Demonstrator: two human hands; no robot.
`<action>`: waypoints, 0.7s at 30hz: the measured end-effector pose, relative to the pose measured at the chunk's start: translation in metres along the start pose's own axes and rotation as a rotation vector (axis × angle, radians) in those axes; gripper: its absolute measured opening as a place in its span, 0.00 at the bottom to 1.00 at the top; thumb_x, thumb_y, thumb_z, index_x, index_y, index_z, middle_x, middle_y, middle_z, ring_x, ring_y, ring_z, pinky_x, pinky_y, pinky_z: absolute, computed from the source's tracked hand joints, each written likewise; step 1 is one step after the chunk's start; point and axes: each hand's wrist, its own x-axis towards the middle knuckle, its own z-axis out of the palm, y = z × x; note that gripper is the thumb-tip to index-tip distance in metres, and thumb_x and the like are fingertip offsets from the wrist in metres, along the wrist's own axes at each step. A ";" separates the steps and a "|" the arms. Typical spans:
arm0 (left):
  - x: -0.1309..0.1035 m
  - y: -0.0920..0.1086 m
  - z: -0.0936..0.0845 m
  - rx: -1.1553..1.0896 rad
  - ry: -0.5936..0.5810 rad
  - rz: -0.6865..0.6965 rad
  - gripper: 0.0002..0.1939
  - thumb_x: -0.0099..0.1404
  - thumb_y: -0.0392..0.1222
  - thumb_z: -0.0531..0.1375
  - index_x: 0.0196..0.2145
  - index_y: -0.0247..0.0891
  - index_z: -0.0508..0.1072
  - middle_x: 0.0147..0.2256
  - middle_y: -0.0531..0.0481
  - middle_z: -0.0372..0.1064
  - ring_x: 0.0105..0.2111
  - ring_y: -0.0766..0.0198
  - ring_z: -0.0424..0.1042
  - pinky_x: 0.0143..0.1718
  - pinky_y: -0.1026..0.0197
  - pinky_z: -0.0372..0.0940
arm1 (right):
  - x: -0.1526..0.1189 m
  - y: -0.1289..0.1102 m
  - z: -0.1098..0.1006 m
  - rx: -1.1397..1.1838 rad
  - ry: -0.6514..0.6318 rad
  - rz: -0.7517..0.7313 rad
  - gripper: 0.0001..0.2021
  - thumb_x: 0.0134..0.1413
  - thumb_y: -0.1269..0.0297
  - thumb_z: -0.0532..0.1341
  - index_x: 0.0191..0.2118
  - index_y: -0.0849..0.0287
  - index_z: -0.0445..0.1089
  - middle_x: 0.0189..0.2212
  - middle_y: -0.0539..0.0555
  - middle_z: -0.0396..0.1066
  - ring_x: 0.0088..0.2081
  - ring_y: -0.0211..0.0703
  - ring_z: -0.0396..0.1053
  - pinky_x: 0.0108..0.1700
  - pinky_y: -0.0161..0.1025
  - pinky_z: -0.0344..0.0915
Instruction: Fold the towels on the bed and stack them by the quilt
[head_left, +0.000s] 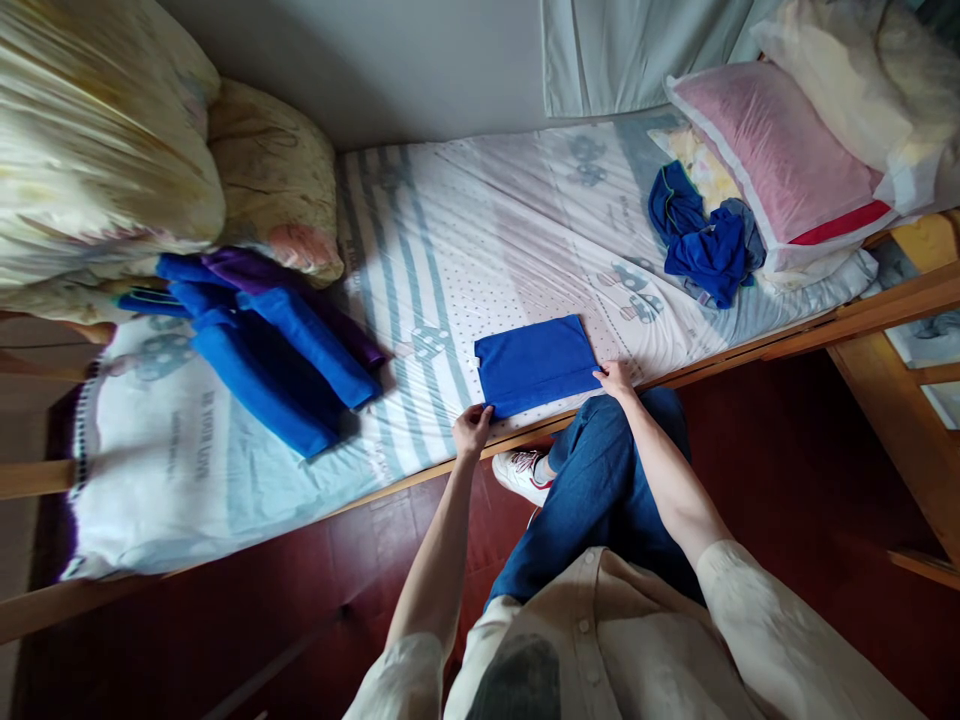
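A blue cloth (536, 362), folded into a flat rectangle, lies on the bed near its front edge. A small white tag shows on its left side. My left hand (472, 430) pinches the cloth's near left corner between thumb and fingers. At the near right corner, my right hand (615, 380) grips the edge in the same way. The cloth looks like towel or garment fabric, but its exact kind is unclear.
Folded blue cloths (262, 370) and a purple one (367, 345) lie left, beside yellow bedding (277, 180). Crumpled blue cloths (709, 245) lie right, near a pink pillow (787, 140). A wooden rail (795, 340) edges the patterned bed sheet (510, 220).
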 end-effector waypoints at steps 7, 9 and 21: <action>-0.001 0.001 0.000 0.004 0.017 0.006 0.18 0.60 0.54 0.64 0.38 0.36 0.81 0.34 0.41 0.81 0.39 0.48 0.81 0.45 0.51 0.74 | 0.000 0.002 0.000 0.026 0.014 -0.019 0.04 0.59 0.66 0.68 0.36 0.61 0.79 0.32 0.54 0.81 0.37 0.42 0.77 0.43 0.33 0.69; -0.002 0.001 0.000 0.005 0.023 0.010 0.18 0.60 0.55 0.64 0.38 0.37 0.81 0.34 0.41 0.81 0.39 0.48 0.81 0.44 0.51 0.74 | 0.000 0.003 0.001 0.024 0.012 -0.020 0.04 0.59 0.66 0.68 0.36 0.61 0.79 0.33 0.54 0.82 0.37 0.43 0.78 0.44 0.34 0.70; 0.001 -0.002 0.000 0.006 0.027 0.018 0.19 0.59 0.56 0.64 0.37 0.37 0.81 0.32 0.42 0.81 0.37 0.50 0.80 0.42 0.53 0.73 | 0.001 0.005 0.001 0.025 0.025 -0.024 0.05 0.59 0.67 0.67 0.39 0.60 0.81 0.36 0.55 0.83 0.41 0.46 0.80 0.48 0.37 0.72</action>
